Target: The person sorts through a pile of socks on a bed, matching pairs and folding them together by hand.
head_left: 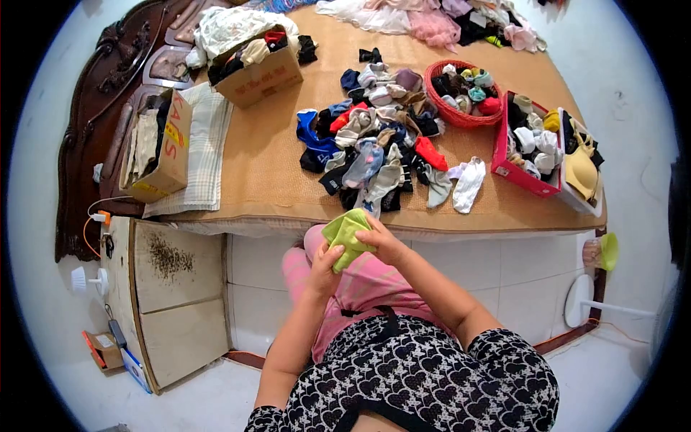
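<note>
On the bed [258, 155] we have a wide lane of bare mat between the cardboard boxes on our left and the pile of socks [374, 140] in the middle. Straight ahead the pile blocks us; its nearest dark socks [389, 201] reach close to the bed's front edge. Beyond it, more bare mat runs up to the heap of clothes [436, 26] at the far side. On our right, only a narrow gap parts the white sock [469, 184] from the pink box [525, 183], whose upright walls we would have to come over. The red basket [461, 117] sits close between box and pile, leaving hardly any room to pass, and the white tray [580, 202] stands against the box's outer side
</note>
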